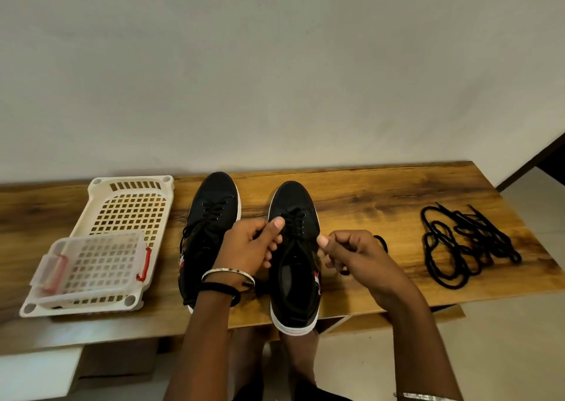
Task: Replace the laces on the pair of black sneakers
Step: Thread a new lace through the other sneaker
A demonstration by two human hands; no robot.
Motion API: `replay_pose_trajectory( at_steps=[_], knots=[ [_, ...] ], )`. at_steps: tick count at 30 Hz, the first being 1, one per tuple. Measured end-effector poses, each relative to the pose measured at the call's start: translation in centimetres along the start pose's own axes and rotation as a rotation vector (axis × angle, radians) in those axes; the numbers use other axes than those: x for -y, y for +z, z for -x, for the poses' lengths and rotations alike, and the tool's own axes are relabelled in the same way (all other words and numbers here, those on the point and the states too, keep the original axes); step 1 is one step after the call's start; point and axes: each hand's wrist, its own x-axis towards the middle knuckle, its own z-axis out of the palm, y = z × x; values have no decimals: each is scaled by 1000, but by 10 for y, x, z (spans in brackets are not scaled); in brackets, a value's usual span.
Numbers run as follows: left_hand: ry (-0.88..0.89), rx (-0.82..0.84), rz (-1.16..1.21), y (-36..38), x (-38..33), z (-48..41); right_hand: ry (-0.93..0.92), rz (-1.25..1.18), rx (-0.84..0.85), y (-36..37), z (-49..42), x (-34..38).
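Observation:
Two black sneakers with white soles stand side by side on the wooden table (382, 192), toes pointing away from me. The left sneaker (211, 208) is laced. The right sneaker (295, 266) has its lace loosened near the top. My left hand (250, 247) is curled at the right sneaker's left side, thumb up beside the eyelets, pinching its lace. My right hand (351, 253) pinches the other end of that black lace at the shoe's right side. A pile of loose black laces (467, 247) lies on the table to the right.
A white perforated plastic tray (128, 192) sits at the left of the table, with a smaller clear lidded box (91, 266) with red clips lying in it. A plain wall stands behind the table. The right sneaker's heel overhangs the table's front edge.

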Motion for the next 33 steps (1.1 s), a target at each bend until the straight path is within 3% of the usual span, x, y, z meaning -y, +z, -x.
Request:
replay_pose_trajectory(
  at_steps=[4,9,13,17,25,33],
  knots=[
    [-72,-3,327,5,-7,0,-98,-328,-95,13,-9,9],
    [-54,-21,683,14,-22,1,-78,-791,-125,31,-13,26],
    [-26,-3,876,20,-32,8,-96,-885,-198,42,-16,32],
    [16,4,880,32,-35,9,-88,-944,-235,56,-22,35],
    [117,-14,760,35,-23,2,-121,-794,-314,60,-27,26],
    [153,-21,538,36,-15,-1,-125,-838,-227,62,-28,24]
  ],
)
